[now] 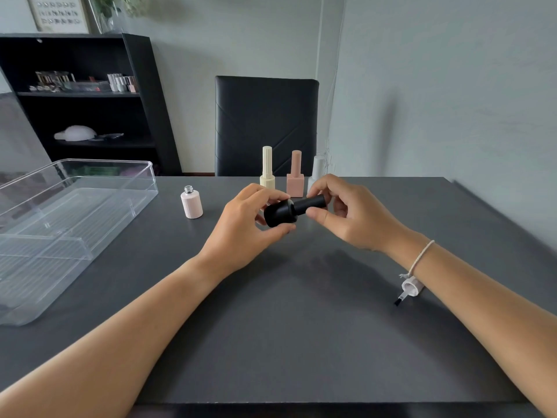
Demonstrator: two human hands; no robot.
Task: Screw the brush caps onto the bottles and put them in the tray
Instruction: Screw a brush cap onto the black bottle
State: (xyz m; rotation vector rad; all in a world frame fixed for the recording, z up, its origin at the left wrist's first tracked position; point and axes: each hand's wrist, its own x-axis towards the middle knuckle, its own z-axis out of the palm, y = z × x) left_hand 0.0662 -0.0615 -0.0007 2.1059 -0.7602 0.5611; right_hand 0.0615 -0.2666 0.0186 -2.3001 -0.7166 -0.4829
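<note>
My left hand (247, 224) grips a black bottle (278, 213), held on its side above the table. My right hand (346, 212) pinches the black brush cap (312, 203) that sits on the bottle's neck. An uncapped pale pink bottle (191, 204) stands to the left. Behind my hands stand a capped cream bottle (267, 170), a capped dusty pink bottle (295, 176) and a capped white bottle (317, 168), partly hidden. A loose white brush cap (410, 289) lies under my right forearm. The clear tray (90, 206) sits at the left.
The dark grey table (301, 327) spreads in front of me. A black chair (266, 125) stands behind its far edge. A black shelf unit (78, 98) with small items is at the back left. A wall runs along the right.
</note>
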